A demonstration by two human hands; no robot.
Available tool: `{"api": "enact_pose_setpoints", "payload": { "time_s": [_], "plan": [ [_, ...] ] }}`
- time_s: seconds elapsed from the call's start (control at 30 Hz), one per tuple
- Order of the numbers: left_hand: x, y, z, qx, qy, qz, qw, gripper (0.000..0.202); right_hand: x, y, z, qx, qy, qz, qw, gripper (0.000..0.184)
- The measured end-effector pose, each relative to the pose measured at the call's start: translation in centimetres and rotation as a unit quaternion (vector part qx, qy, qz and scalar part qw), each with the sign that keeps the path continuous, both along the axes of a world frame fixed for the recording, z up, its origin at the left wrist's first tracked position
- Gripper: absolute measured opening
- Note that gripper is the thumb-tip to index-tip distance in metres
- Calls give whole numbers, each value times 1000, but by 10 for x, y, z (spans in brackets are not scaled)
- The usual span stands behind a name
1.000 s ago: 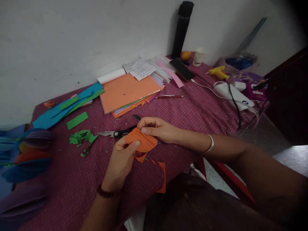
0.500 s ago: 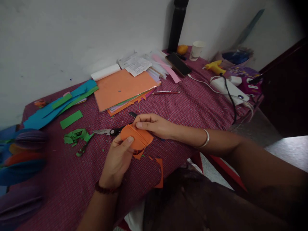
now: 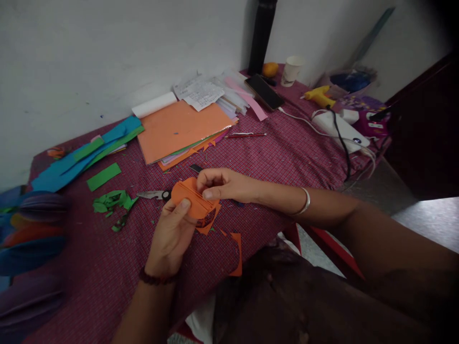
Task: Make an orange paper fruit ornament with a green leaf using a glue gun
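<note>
Both my hands hold a folded stack of orange paper pieces [image 3: 190, 198] just above the red checked tablecloth [image 3: 287, 162]. My left hand [image 3: 172, 236] grips it from below, thumb pressed on its face. My right hand [image 3: 224, 185] pinches its upper right edge with closed fingers. Scissors [image 3: 154, 194] lie on the cloth just left of the paper, partly hidden behind it. Orange offcuts [image 3: 236, 253] lie on the cloth below my hands.
A pile of coloured sheets with an orange one on top [image 3: 179, 129] lies at the back. Green scraps [image 3: 111, 203], blue and green strips [image 3: 82, 160], a red pencil [image 3: 245, 135], a phone [image 3: 263, 92], a yellow glue gun [image 3: 319, 97], a paper cup [image 3: 290, 70] and a black flask [image 3: 261, 36] surround it.
The orange stack has turned and shifted slightly left in my hands, and my right fingers have slid along its edge. The view has tilted down a little.
</note>
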State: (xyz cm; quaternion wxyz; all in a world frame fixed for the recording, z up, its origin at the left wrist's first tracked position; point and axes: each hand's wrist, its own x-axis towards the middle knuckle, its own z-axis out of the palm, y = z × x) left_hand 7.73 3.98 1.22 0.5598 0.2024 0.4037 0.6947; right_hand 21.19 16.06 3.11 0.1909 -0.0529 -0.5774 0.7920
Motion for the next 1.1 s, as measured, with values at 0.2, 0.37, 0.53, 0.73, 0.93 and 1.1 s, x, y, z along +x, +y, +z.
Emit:
{"api": "enact_pose_setpoints", "payload": {
  "time_s": [0.2,0.37,0.53,0.73,0.93,1.1],
  "plan": [
    [0,0,2,-12,-7,-4,1000,23,0,-1,-3,-13,-2,9,1000,39],
    [0,0,3,-8,-11,-15,1000,26,0,-1,-5,-24,5,17,1000,29],
    [0,0,4,-6,-6,-21,1000,30,-3,-2,-7,-47,14,1,999,20],
    [3,0,9,4,-20,-27,999,29,-5,-5,-7,-57,55,-7,997,28],
    [1,-1,5,-7,-10,-12,1000,21,0,-3,-3,-5,13,2,1000,22],
    [1,-1,4,-15,-4,-3,1000,23,2,-3,3,29,-19,2,999,37]
  ]
}}
